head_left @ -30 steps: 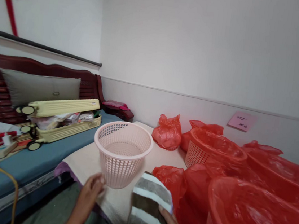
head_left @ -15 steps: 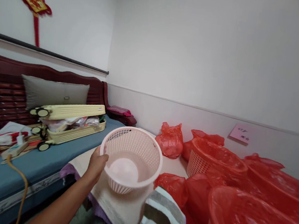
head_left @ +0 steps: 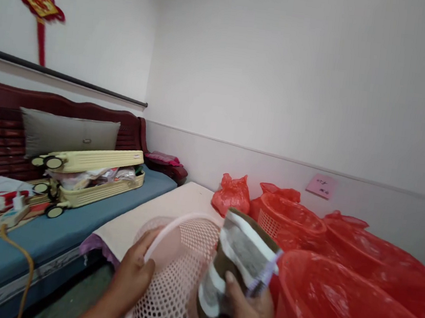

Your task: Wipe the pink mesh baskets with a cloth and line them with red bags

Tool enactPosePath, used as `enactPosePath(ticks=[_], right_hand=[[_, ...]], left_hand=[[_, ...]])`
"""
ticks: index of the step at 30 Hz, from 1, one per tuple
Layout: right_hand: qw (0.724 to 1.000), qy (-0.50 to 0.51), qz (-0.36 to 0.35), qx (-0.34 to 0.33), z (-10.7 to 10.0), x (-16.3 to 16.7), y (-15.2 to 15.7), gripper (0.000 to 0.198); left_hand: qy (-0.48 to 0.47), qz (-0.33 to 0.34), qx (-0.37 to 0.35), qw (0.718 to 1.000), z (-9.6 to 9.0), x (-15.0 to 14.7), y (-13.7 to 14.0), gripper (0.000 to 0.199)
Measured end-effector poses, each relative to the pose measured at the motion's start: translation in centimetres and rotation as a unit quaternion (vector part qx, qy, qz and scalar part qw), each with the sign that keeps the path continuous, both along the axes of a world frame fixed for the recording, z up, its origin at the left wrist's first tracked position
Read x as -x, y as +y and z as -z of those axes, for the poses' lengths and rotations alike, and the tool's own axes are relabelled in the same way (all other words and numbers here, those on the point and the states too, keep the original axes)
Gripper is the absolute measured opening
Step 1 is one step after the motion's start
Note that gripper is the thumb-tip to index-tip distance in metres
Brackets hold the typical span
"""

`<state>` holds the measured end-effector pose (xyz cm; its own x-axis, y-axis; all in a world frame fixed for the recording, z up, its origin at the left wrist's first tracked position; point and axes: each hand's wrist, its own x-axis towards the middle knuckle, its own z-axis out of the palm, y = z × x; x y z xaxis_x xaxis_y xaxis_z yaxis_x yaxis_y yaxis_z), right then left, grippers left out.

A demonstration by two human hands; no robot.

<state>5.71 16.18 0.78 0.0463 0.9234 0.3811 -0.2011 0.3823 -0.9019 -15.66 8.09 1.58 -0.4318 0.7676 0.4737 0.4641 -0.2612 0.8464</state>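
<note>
My left hand [head_left: 135, 273] is closed on the rim of a pale pink plastic basket [head_left: 177, 283] with lattice walls. The basket is tilted and hangs low in front of me, over the table's near side. In my right hand [head_left: 252, 308] is a folded striped cloth [head_left: 238, 250] in grey, white and olive-brown, with a lilac edge. My thumb presses on its face. The cloth overlaps the right part of the basket in view; whether the two touch I cannot tell.
A cream-covered table [head_left: 168, 200] bears a tied red bag [head_left: 232, 195] and red-lined baskets [head_left: 335, 298] on the right. A pink note [head_left: 320, 186] is on the wall. At left, a part-open cream suitcase [head_left: 95, 193] and a power strip [head_left: 11, 217] lie on the blue bench [head_left: 84, 220].
The basket has come down and nearer, tipping from upright to tilted. My right hand has raised the striped cloth up beside it. The view has shifted slightly right.
</note>
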Motion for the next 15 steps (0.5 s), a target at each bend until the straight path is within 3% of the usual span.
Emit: enactPosePath(ticks=[2, 4, 6, 8, 11, 15], right_hand=[[0.985, -0.132, 0.001, -0.107, -1.6, 2.0, -0.9, 0.037], [0.936, -0.267, -0.010, -0.231, -2.6, 3.5, -1.8, 0.045], [0.877, -0.369, -0.044, -0.304, -3.3, 4.5, -2.5, 0.065], [0.836, -0.440, -0.071, -0.321, -3.7, 5.0, -2.8, 0.079], [0.801, -0.505, -0.067, -0.315, -4.2, 5.0, -2.4, 0.086], [0.802, -0.530, -0.001, -0.274, -4.7, 4.2, -0.1, 0.074]], left_hand=[[0.073, 0.035, -0.020, 0.997, 1.3, -1.6, -0.3, 0.069], [0.125, 0.053, -0.038, 0.990, 2.6, -2.5, -0.4, 0.063], [0.146, 0.044, -0.041, 0.987, 3.6, -2.7, -0.5, 0.055], [0.148, 0.014, -0.025, 0.989, 4.1, -2.4, -0.5, 0.049], [0.152, -0.004, 0.001, 0.988, 3.8, -1.9, -0.6, 0.049], [0.128, 0.027, -0.008, 0.991, 2.5, -1.5, -0.8, 0.058]])
